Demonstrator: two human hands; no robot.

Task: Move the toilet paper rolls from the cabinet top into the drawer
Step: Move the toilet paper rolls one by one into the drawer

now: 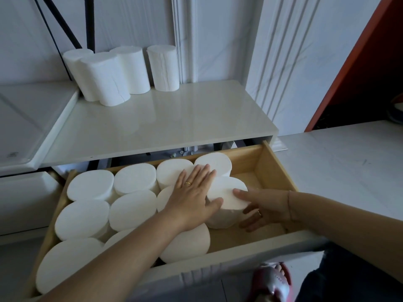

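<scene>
Several white toilet paper rolls (122,73) stand upright at the back left of the white cabinet top (174,123). Below it the wooden drawer (277,171) is pulled out and packed with several upright rolls (87,216). One roll (226,195) stands right of the packed ones. My left hand (194,197) lies flat with spread fingers on top of it and its neighbours. My right hand (263,208) cups that roll's right side, thumb on its top edge.
The drawer's right part (261,186) shows bare wood beside the last roll. A white counter (349,166) runs to the right, with an orange panel (357,62) above it. A red slipper (272,282) is on the floor below the drawer front.
</scene>
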